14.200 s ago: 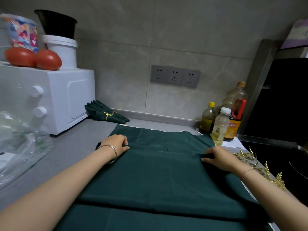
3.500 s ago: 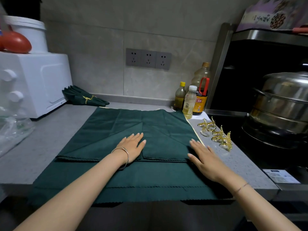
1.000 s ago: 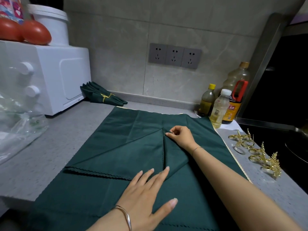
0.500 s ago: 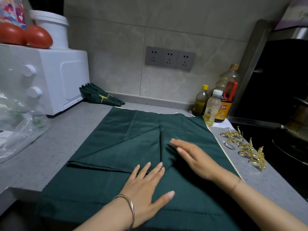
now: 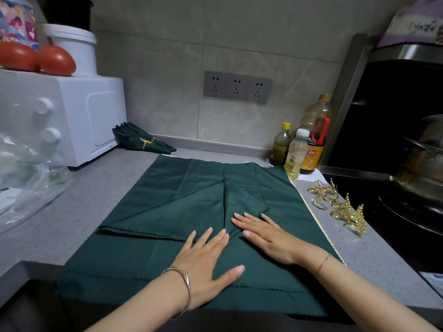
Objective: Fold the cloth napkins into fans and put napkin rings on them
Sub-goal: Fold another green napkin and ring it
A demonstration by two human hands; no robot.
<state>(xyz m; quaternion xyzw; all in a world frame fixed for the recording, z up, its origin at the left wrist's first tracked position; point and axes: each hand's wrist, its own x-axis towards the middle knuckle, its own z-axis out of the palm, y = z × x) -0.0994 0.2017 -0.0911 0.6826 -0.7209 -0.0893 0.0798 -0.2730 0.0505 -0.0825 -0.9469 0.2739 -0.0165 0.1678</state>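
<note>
Countertop [image 5: 79,212] — grey, speckled — under green napkin [image 5: 167,207]; tiled wall [image 5: 167,56] behind.

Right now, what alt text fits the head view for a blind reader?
Left hand and right hand press flat on a partly folded green napkin on a grey counter. Gold napkin rings lie right of it; a ringed napkin lies behind.

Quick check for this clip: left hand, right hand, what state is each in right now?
Left hand: open, fingers straight, flat on the green napkin.
Right hand: open, fingers straight, pressing the napkin's folded flap.
</note>
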